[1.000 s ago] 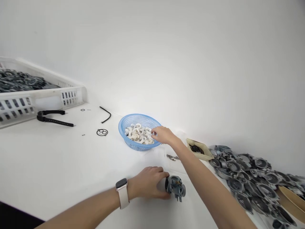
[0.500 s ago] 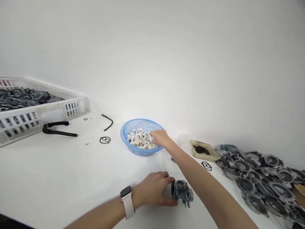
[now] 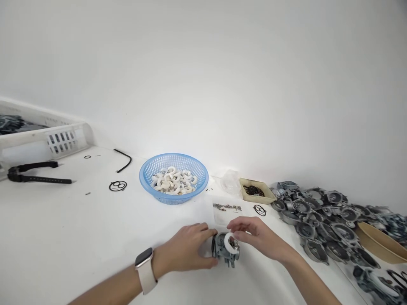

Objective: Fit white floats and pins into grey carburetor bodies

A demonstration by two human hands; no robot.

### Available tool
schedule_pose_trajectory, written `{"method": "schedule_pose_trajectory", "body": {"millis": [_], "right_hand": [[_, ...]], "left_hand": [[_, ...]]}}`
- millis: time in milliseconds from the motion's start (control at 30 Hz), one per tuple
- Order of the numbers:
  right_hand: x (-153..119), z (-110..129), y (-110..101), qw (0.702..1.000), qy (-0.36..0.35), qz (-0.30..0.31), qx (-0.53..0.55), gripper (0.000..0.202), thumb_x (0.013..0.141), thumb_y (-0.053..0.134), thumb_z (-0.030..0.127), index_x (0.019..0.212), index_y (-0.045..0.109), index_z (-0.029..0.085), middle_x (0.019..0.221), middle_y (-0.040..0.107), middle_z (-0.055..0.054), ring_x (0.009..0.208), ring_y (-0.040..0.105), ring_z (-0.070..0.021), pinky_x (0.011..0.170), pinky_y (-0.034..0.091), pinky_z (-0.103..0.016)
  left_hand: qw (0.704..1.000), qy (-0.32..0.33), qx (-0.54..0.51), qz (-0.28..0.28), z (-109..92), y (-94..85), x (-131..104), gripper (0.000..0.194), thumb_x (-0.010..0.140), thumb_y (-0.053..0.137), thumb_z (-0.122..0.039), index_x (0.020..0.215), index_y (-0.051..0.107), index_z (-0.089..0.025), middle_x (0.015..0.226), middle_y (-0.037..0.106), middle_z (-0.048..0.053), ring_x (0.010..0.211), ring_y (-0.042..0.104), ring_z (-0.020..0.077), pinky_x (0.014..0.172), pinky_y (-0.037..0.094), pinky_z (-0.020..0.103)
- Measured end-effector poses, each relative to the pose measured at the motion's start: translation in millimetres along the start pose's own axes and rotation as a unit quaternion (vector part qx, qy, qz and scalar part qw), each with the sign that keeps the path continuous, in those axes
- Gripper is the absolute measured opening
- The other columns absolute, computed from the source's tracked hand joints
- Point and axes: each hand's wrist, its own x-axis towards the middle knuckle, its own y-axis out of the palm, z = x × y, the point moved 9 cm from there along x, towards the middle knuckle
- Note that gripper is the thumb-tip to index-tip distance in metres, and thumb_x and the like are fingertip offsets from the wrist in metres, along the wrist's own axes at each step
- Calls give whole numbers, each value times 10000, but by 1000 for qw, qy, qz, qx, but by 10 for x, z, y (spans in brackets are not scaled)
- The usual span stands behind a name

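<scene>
My left hand (image 3: pixel 187 249), with a watch on its wrist, grips the left side of a grey metal carburetor body (image 3: pixel 222 251) on the white table. Between the thumb and fingers of my right hand (image 3: pixel 256 236) is a white C-shaped carburetor float (image 3: pixel 228 245), held against the top right of the body. Where the float meets the body is partly hidden by my fingers. Behind my hands stands a blue basket (image 3: pixel 174 199) with a pile of similar white floats (image 3: pixel 173 181).
A cream tray (image 3: pixel 269 196) holds black rings, beside a pile of metal bowls (image 3: pixel 318 231). Small brass-coloured parts (image 3: pixel 227 207) lie behind my hands. Black gaskets (image 3: pixel 118 186), a bent black tube (image 3: pixel 127 163), a black strap (image 3: pixel 47 178) and a white crate (image 3: pixel 63 142) are leftward.
My right hand has come out of the blue basket with a white float and moved down to the carburetor body. My left hand still holds the body. The view has shifted rightward.
</scene>
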Motion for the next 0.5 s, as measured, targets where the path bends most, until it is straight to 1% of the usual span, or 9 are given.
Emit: {"method": "schedule_pose_trajectory", "body": {"millis": [33, 100, 200, 233, 300, 367, 400, 467, 500], "right_hand": [[-8, -67, 21, 1000, 1, -12, 23, 276, 966, 690, 468, 1065, 777, 225, 1003, 790, -70, 928, 737, -249, 816, 604, -383], [5, -148, 56, 998, -3, -38, 54, 263, 960, 704, 464, 1023, 783, 222, 957, 787, -66, 885, 718, -237, 787, 587, -368], [28, -208, 88, 992, -12, -77, 99, 264, 960, 698, 465, 1006, 777, 217, 861, 756, -43, 795, 681, -205, 720, 560, -333], [24, -225, 94, 989, -14, -91, 113, 269, 960, 694, 468, 1008, 770, 215, 839, 744, -37, 774, 673, -199, 705, 555, -326], [-13, -262, 94, 983, -14, -123, 138, 268, 961, 688, 470, 1010, 753, 214, 828, 726, -30, 770, 667, -198, 708, 554, -327], [-98, -257, 44, 975, -28, -175, 137, 224, 975, 681, 441, 1013, 740, 229, 860, 721, -32, 790, 656, -200, 731, 553, -335], [-160, -203, -1, 970, -57, -209, 112, 176, 988, 673, 401, 1024, 732, 239, 883, 723, -34, 793, 649, -198, 735, 550, -336], [-315, 26, -53, 951, -161, -265, 8, 104, 1008, 646, 265, 1093, 705, 260, 939, 742, -38, 811, 648, -200, 741, 544, -341], [-393, 162, -27, 933, -218, -278, -63, 168, 1007, 632, 191, 1147, 685, 268, 970, 757, -41, 818, 652, -203, 739, 540, -346]], "left_hand": [[1000, -3, 2, 5, -8, -1, 2, 588, 832, 802, -482, 1368, 638, -299, 1092, 705, 29, 989, 703, 291, 841, 555, 375], [1000, -13, 2, 8, -22, -5, 4, 677, 821, 817, -470, 1435, 590, -299, 1147, 698, 42, 1045, 692, 310, 887, 560, 408], [1000, -25, -14, -11, -70, -27, 7, 799, 823, 830, -443, 1533, 491, -311, 1295, 656, 81, 1142, 660, 335, 962, 557, 468], [999, -23, -22, -24, -102, -39, 8, 789, 837, 823, -418, 1540, 478, -321, 1332, 640, 87, 1161, 651, 334, 974, 557, 474], [998, -12, -37, -56, -177, -66, 7, 698, 878, 788, -353, 1512, 495, -339, 1368, 624, 84, 1187, 640, 320, 995, 561, 464], [994, -3, -53, -92, -236, -95, -2, 624, 899, 760, -310, 1475, 522, -339, 1380, 622, 81, 1215, 631, 312, 1017, 564, 448], [992, -1, -61, -107, -252, -106, -8, 608, 905, 753, -301, 1468, 526, -338, 1385, 623, 82, 1230, 627, 311, 1032, 563, 443], [990, 0, -73, -122, -259, -105, -18, 595, 911, 748, -300, 1464, 530, -331, 1396, 624, 86, 1252, 621, 312, 1058, 559, 441], [990, 0, -77, -122, -253, -96, -20, 596, 907, 752, -299, 1462, 534, -324, 1397, 626, 89, 1257, 621, 314, 1067, 558, 443]]}}
